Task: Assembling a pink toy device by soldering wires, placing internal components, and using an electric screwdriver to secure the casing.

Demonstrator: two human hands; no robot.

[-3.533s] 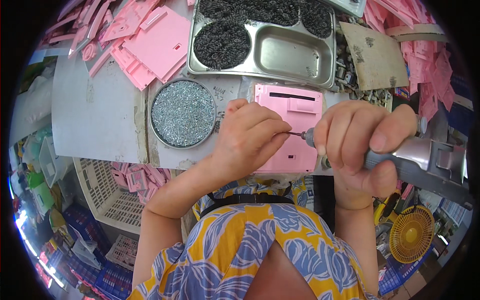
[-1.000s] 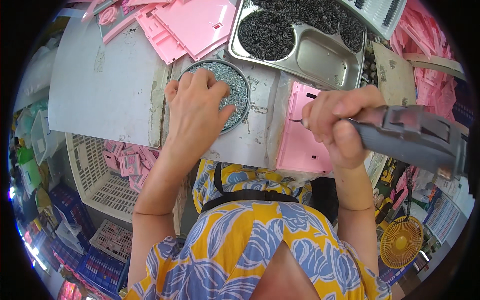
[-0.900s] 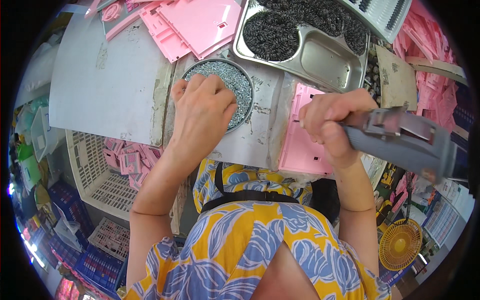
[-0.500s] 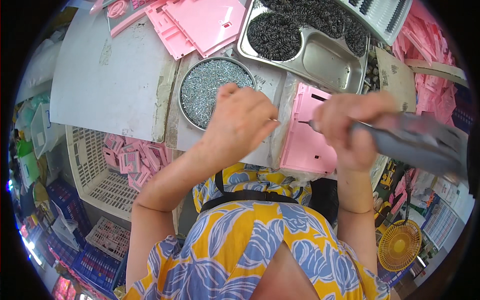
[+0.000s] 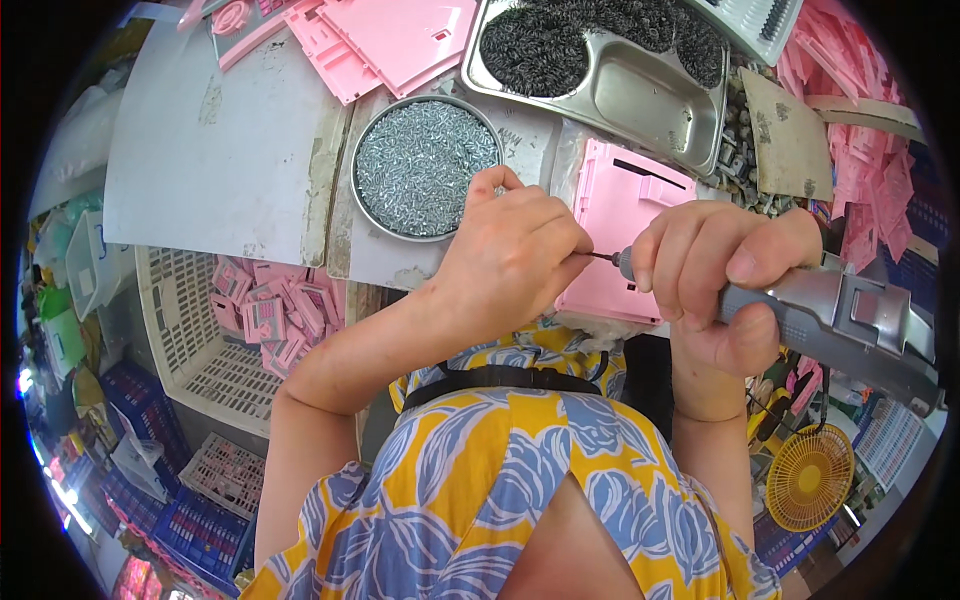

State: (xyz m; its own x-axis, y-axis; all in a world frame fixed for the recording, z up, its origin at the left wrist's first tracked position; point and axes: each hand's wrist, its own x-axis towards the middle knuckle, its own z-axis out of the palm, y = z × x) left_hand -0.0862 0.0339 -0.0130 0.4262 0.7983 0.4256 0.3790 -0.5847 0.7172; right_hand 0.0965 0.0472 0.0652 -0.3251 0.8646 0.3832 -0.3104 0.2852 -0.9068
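My right hand (image 5: pixel 715 275) is wrapped around a grey electric screwdriver (image 5: pixel 835 310), held roughly level with its thin dark bit pointing left. Thumb and forefinger of my left hand (image 5: pixel 520 245) are pinched at the tip of that bit; the small screw between them is mostly hidden by the fingers. Below both hands a pink plastic panel (image 5: pixel 605 205) with slots and raised edges lies on the bench, partly covered by my right hand. Beside my left hand stands a round metal bowl (image 5: pixel 358 190) full of small silver screws (image 5: pixel 425 165).
A steel compartment tray (image 5: pixel 655 100) with black springs sits at the back. Pink panels (image 5: pixel 400 45) are stacked left of it. A white basket (image 5: pixel 175 330) of small pink parts stands lower left. Pink pieces (image 5: pixel 850 130) pile up at right, above a yellow fan (image 5: pixel 810 480).
My left hand has moved slightly right and down, bringing its fingertips to the bit. The screwdriver has swung round a little, and the blur on my right hand is gone.
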